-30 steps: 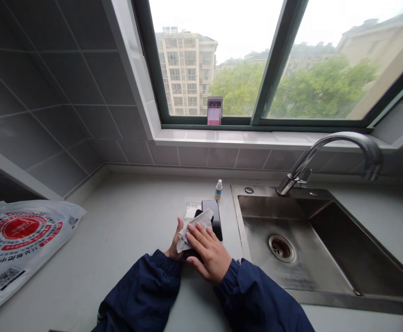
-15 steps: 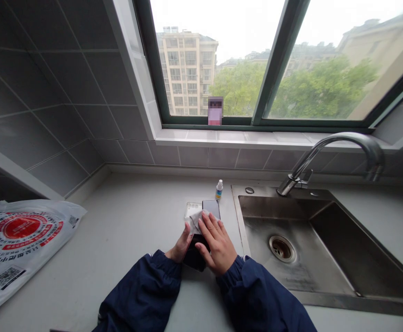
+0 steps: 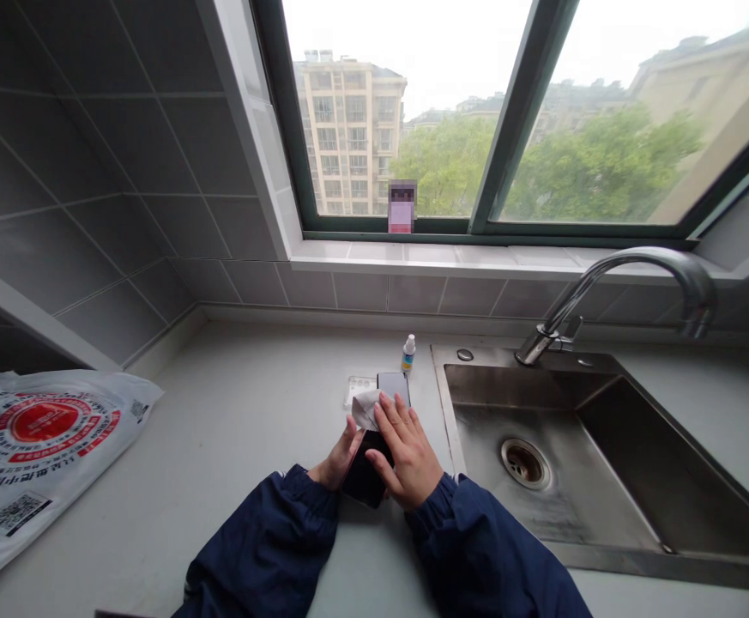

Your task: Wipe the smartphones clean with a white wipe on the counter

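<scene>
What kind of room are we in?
Most likely a kitchen: a steel sink is set into a white counter, a curved faucet stands behind it, and grey tiles cover the wall.

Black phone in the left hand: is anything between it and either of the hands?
Yes, on one side: the pale gray cloth lies over the upper end of the black phone, under the fingers of the right hand. Nothing visible stands between the left hand and the phone's left edge.

Matt cloth (image 3: pixel 365 410); glossy phone (image 3: pixel 366 476) (glass-like); dull metal sink (image 3: pixel 560 502)
</scene>
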Available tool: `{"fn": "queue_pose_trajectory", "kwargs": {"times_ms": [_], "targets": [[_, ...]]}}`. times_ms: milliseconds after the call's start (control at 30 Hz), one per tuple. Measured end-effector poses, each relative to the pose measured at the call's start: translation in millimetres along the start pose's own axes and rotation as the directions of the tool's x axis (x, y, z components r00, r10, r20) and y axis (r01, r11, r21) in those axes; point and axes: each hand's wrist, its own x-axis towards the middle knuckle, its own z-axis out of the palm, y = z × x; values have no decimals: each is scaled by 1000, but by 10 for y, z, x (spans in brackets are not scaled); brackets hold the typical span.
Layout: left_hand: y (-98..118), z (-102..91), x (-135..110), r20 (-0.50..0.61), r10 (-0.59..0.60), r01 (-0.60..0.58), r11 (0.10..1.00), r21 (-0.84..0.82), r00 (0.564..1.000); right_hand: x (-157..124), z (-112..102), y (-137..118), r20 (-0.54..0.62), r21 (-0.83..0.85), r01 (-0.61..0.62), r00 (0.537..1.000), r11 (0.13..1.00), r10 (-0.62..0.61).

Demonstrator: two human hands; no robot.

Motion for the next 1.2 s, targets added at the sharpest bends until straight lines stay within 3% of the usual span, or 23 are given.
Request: {"fn": "queue_pose_trajectory", "kwargs": {"times_ms": [367, 967, 1200], "targets": [[-42, -92, 84, 79, 156, -151, 986, -74, 985, -25, 56, -39, 66, -5, 64, 996, 998, -63], [65, 5, 50, -124, 63, -90, 968, -233, 990, -27, 5, -147, 193, 82, 164, 965, 983, -178], [98, 6, 16, -243, 142, -184, 970, -160, 959, -37, -17, -185, 215, 152, 200, 949, 968, -230]]}}
